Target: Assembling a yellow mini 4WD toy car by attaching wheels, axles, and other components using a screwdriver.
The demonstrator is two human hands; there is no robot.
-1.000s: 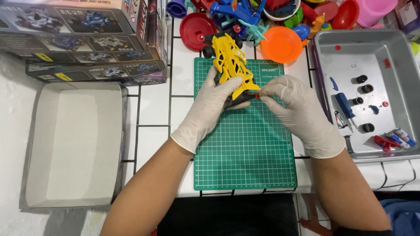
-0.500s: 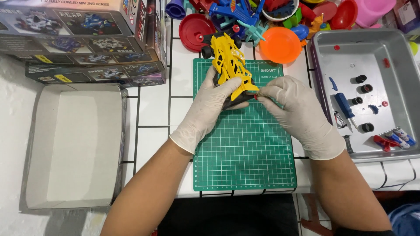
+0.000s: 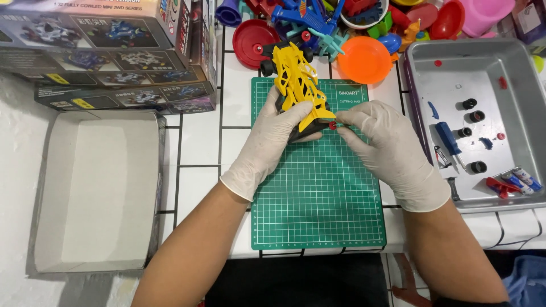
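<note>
White tiled tabletop [image 3: 199, 142] carried a green cutting mat [image 3: 318, 193] at centre. Yellow toy car [image 3: 298, 91] lay across the mat's far edge, nose toward the person. Left hand [image 3: 273, 136], gloved, had its fingers wrapped round the car's near end. Right hand [image 3: 387, 142], gloved, had thumb and forefinger pinched narrow on a small red part [image 3: 333, 125] at the car's near tip. Metal tray [image 3: 512, 187] sat to the right, holding a blue screwdriver [image 3: 447, 139]. Empty open box [image 3: 96, 187] sat left.
</note>
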